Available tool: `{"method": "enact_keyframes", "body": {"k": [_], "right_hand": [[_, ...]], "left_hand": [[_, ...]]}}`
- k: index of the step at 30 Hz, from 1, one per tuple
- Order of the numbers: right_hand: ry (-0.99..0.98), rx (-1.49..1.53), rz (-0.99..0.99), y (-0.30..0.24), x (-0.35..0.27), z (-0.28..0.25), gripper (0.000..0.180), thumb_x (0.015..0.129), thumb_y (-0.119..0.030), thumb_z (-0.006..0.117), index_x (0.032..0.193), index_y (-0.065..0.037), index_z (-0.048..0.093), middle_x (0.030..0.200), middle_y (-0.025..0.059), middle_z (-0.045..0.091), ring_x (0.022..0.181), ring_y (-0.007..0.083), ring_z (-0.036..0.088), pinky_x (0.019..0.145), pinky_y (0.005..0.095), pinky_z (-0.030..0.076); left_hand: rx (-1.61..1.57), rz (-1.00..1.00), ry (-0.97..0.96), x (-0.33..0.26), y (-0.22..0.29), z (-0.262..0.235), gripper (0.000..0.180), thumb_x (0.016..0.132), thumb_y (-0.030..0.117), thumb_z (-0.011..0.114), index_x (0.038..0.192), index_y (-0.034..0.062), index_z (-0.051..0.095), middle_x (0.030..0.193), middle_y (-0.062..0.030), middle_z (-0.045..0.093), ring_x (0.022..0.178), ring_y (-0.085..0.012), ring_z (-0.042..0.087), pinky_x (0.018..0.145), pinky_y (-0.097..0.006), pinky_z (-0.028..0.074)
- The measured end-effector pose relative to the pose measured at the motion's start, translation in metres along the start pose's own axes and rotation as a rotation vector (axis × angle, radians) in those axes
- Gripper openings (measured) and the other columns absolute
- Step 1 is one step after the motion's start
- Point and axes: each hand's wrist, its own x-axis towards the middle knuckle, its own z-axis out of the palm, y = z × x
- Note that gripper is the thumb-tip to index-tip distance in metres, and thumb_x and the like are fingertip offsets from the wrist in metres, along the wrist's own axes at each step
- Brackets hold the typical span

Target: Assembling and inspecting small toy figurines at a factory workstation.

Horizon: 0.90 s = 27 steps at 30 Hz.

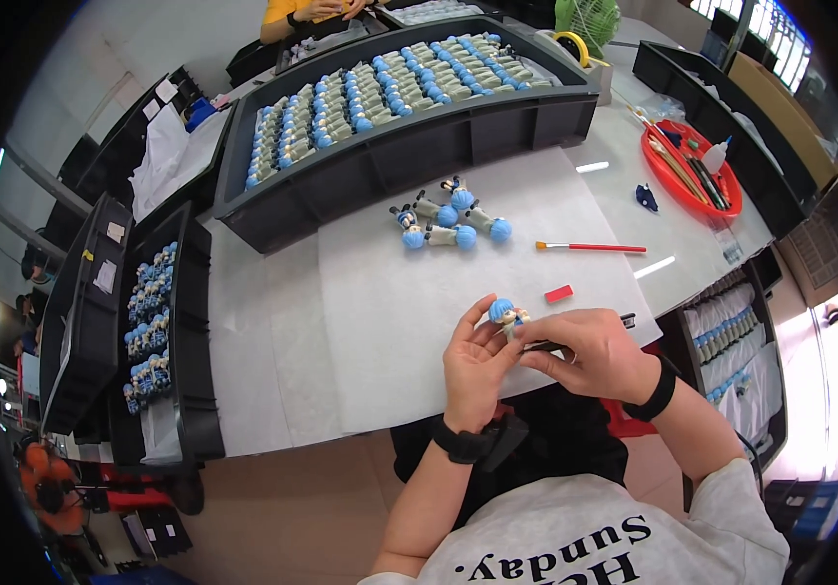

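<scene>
**Around the left hand (472, 366) and right hand (589, 351): figurines in rows, in a group and in the grip**

Ahead of both hands stands the large grey tray (409, 161); its rowed figurines (370, 93) lie close together, probably to save space and ease counting. Beneath the hands and beyond them spreads the white sheet (380, 322), presumably to protect painted surfaces. Ahead and to the right of the right hand, the red dish (701, 211) keeps small supplies together. Ahead of the left hand lies a loose group of figurines (448, 216), apparently kept within reach. Forward of the right hand rests the brush (589, 248). That hand, thumb and fingers closed, pinches a slim dark tool (544, 346). The left hand, half-curled, pinches the held figurine (505, 314) head up, likely steadying it against the right fingers. Just ahead of the right hand lies the red block (559, 293).
</scene>
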Motion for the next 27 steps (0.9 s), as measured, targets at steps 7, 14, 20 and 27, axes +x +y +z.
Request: {"method": "enact_keyframes", "body": {"k": [7, 14, 20, 27], "right_hand": [[-0.032, -0.057, 0.101, 0.022, 0.044, -0.042, 0.016, 0.077, -0.014, 0.062, 0.086, -0.001, 0.061, 0.070, 0.0142, 0.060, 0.059, 0.0253, 0.057, 0.053, 0.0309, 0.044], [-0.198, -0.365, 0.013, 0.124, 0.107, -0.024, 0.017, 0.074, -0.003, 0.060, 0.090, -0.004, 0.064, 0.082, 0.0113, 0.062, 0.083, 0.0276, 0.055, 0.074, 0.0360, 0.044], [-0.084, -0.438, -0.117, 0.146, 0.101, -0.009, 0.021, 0.072, -0.004, 0.063, 0.093, -0.002, 0.062, 0.094, 0.0122, 0.058, 0.079, 0.0266, 0.057, 0.073, 0.0346, 0.046], [-0.374, -0.325, 0.252, 0.103, 0.042, -0.027, 0.022, 0.074, -0.005, 0.063, 0.092, -0.003, 0.051, 0.087, 0.0128, 0.056, 0.084, 0.0267, 0.054, 0.074, 0.0335, 0.044]], "left_hand": [[0.037, -0.007, 0.010, 0.000, 0.003, -0.003, 0.056, 0.076, -0.012, 0.056, 0.125, -0.0012, 0.033, 0.104, -0.0148, 0.054, 0.095, -0.0204, 0.057, 0.083, -0.030, 0.048], [0.005, -0.007, 0.021, -0.003, 0.006, 0.001, 0.054, 0.078, -0.010, 0.056, 0.126, -0.0007, 0.033, 0.103, -0.0157, 0.054, 0.094, -0.0218, 0.057, 0.084, -0.031, 0.048], [-0.087, -0.058, 0.063, -0.001, 0.007, 0.003, 0.037, 0.088, 0.005, 0.047, 0.123, 0.0001, 0.035, 0.103, -0.0156, 0.054, 0.094, -0.0235, 0.057, 0.083, -0.034, 0.048], [-0.054, -0.066, 0.100, 0.001, 0.008, 0.002, 0.028, 0.092, 0.012, 0.042, 0.117, 0.0006, 0.039, 0.101, -0.0168, 0.055, 0.090, -0.0244, 0.059, 0.081, -0.035, 0.050]]}}
